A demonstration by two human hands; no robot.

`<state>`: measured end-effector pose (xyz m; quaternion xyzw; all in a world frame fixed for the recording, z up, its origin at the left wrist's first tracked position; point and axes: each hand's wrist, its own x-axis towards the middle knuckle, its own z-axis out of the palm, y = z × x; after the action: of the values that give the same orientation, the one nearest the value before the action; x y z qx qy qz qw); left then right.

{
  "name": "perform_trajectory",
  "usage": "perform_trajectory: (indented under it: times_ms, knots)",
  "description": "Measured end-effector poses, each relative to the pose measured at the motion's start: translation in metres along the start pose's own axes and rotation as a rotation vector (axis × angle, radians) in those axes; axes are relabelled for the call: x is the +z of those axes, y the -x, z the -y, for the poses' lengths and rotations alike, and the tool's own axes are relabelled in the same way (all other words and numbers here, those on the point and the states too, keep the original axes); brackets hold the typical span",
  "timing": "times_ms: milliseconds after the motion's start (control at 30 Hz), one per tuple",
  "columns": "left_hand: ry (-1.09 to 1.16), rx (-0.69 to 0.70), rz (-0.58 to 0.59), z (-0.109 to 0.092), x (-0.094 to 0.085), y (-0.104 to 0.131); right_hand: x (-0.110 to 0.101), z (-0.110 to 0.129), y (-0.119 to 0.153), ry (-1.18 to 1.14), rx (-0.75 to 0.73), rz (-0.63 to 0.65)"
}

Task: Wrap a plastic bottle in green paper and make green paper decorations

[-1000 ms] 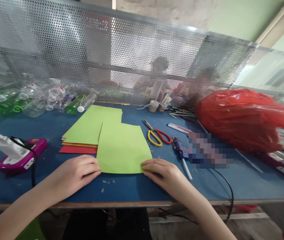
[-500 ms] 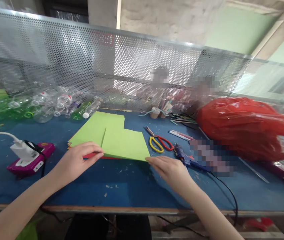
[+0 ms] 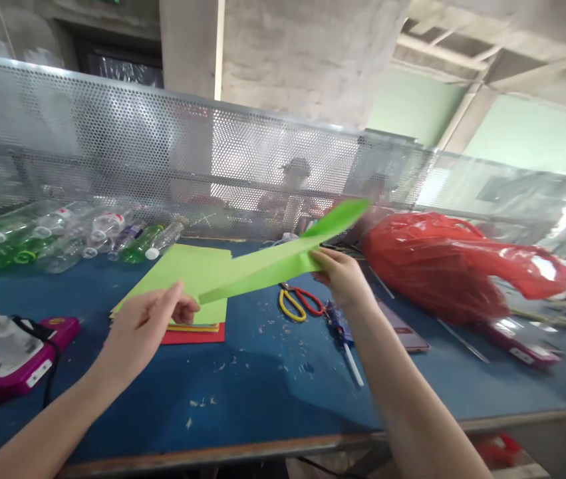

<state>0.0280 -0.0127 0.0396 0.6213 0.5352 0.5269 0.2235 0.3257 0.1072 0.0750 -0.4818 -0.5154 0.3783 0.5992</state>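
My right hand pinches a light green sheet of paper and holds it raised, tilted almost edge-on, its far end curving up. My left hand is over the near left part of a paper stack. Its fingers are curled closed beside the sheet's left end; whether they grip anything is hidden. Green is on top of the stack, with yellow and red edges showing below. Scissors with one yellow and one red handle lie under the raised sheet. A blue glue gun rests near my right wrist.
Several plastic bottles lie at the back left. A purple power strip with a white plug is at the left. To the right are a phone and a red plastic bag. A perforated metal screen stands behind.
The green sheet has been lifted off the stack and turned up, its right end raised by my right hand. My left fingers have curled in. The camera view has shifted.
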Motion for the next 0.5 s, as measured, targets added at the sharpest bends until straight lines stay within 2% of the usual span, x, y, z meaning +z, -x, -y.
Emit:
perform_trajectory:
  times_ms: [100,200,300,400,500]
  knots:
    - [0.189,-0.158,0.056,0.003,0.003,-0.002,0.008,-0.013,-0.004,-0.028,-0.028,-0.024]
    - [0.397,-0.374,0.12,0.003,0.006,-0.009,0.018,-0.018,-0.002,-0.068,-0.102,-0.02]
    - [0.707,-0.572,0.217,0.003,0.007,-0.015,0.03,-0.015,0.0,-0.097,-0.19,0.047]
    - [0.981,-0.625,0.199,0.008,0.002,-0.02,0.038,-0.014,0.003,-0.114,-0.288,0.203]
    - [0.992,-0.627,0.182,0.017,-0.003,-0.021,0.042,-0.02,0.008,-0.208,-0.19,0.293]
